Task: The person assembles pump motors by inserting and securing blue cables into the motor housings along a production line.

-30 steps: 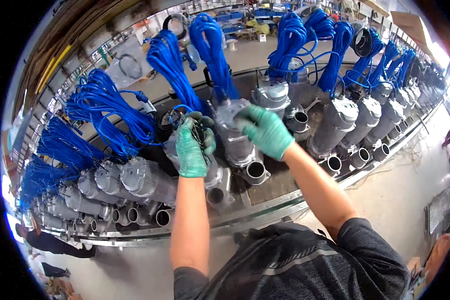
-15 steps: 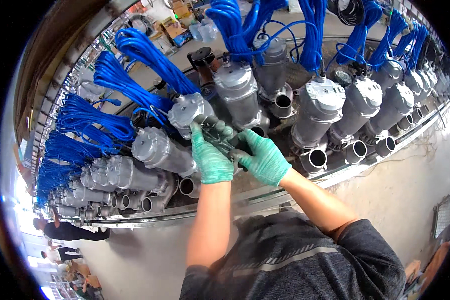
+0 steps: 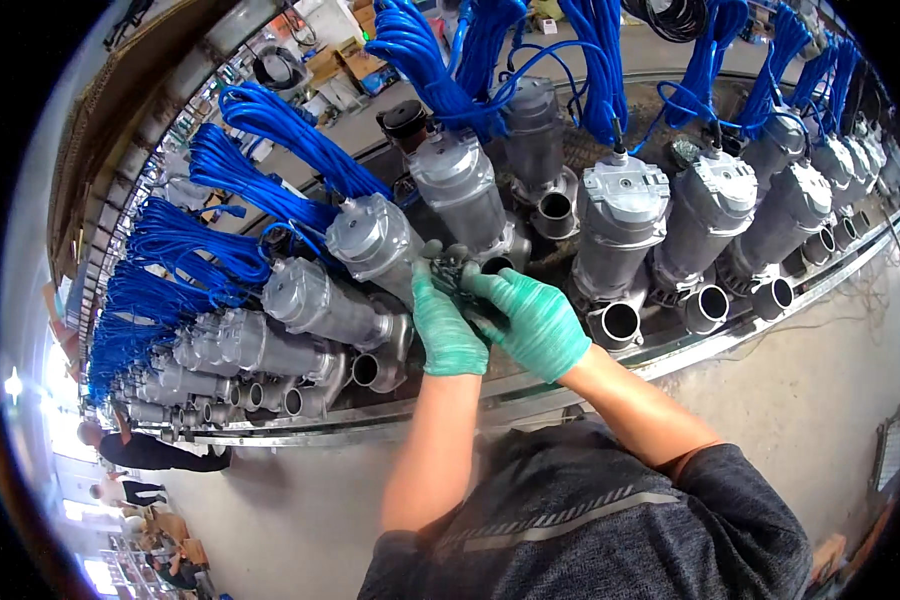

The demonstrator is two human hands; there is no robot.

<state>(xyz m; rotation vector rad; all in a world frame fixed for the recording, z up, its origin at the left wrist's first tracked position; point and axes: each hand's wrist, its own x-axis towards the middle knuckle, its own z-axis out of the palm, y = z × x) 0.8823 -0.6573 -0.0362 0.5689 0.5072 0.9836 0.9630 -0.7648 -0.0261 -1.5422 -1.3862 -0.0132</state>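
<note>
My left hand point(image 3: 450, 328), in a green knit glove with dark grey fingertips, is cupped with its fingers curled. My right hand point(image 3: 536, 322), gloved alike, meets it with thumb and fingers drawn together. Between them is a dark cluster point(image 3: 457, 272), perhaps small metal parts; the fingers cover most of it. Both hands are in front of a silver-grey submersible pump point(image 3: 372, 238), left of centre, and below another upright pump point(image 3: 460, 188). A bundled blue cable point(image 3: 305, 142) leads from the left pump's top.
Several more pumps point(image 3: 622, 225) with round outlets stand in a row along a metal-edged bench point(image 3: 660, 372), curving away on both sides. Blue cable bundles point(image 3: 592, 70) rise behind them. A black-topped part point(image 3: 404, 122) is behind the middle pump. A person in dark clothing point(image 3: 160, 452) stands far left.
My hands have drawn closer together, the right one now reaching over the left fingers. The left hand has shifted slightly right and down. The view has moved a little.
</note>
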